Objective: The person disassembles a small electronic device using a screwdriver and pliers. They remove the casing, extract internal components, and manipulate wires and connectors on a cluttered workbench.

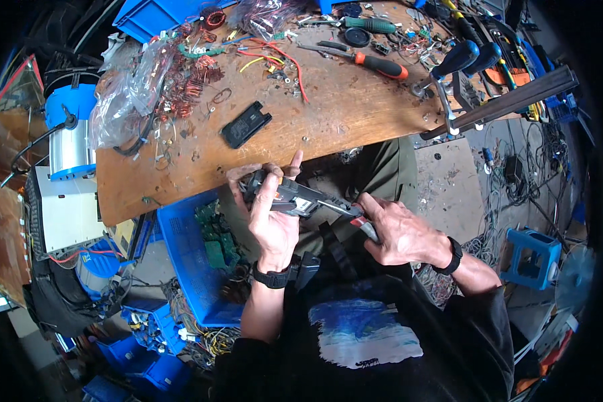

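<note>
My left hand [271, 228] is wrapped around a black plastic device [285, 195] with a white label, held just off the table's near edge. Its index finger points up and away. My right hand [402, 231] is closed around a hand tool [367, 229] with a red and grey handle. The tool's dark metal end reaches left to the device; whether it is pliers or a blade is too small to tell. On the table beyond my left hand lies a black plastic shell [246, 124], apart from both hands.
The wooden table [342, 127] carries copper coils [187, 90], clear plastic bags, wires, an orange-and-black screwdriver [382, 65] and a green-handled one [370, 25]. A bar clamp [509, 100] juts from the right edge. Below left stands a blue crate [181, 248] with green circuit boards.
</note>
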A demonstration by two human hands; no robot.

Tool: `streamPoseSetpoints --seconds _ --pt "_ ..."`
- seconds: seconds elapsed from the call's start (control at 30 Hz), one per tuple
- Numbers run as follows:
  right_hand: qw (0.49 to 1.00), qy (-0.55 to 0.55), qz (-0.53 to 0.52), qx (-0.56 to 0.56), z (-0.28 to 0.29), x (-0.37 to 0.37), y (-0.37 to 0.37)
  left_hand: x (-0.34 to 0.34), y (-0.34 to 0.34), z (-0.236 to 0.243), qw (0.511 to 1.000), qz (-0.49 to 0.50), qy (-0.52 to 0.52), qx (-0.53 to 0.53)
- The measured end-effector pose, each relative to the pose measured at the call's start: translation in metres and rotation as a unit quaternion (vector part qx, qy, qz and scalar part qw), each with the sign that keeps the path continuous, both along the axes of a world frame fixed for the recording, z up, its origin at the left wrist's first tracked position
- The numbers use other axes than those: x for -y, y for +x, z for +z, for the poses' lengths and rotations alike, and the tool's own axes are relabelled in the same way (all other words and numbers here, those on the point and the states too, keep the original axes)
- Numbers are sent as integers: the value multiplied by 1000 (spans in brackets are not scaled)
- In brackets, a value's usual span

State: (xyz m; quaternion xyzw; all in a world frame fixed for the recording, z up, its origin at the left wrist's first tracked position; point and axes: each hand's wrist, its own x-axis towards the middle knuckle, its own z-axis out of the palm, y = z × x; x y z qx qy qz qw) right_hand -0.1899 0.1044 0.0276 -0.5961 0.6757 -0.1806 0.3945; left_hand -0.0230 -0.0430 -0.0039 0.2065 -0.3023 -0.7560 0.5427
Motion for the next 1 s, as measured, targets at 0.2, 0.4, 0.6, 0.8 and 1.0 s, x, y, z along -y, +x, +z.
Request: streamPoseSetpoints --seconds 0.2,0.4,0.6,0.8,1.0 --pt "994 -4 -3 111 -21 -2 18 0 -1 10 992 -96 -68 -55" --pt "989 -102 -107 -13 -9 -18 -16 30 20 38 995 61 -28 81" --pt "941 -256 -57 -216 18 16 -5 18 -1 35 983 61 0 172" --pt "934 -266 -43 -234 6 30 -3 8 -11 19 983 75 6 169" --pt "958 -209 -24 -197 -11 29 -7 7 -10 14 987 45 -8 156"
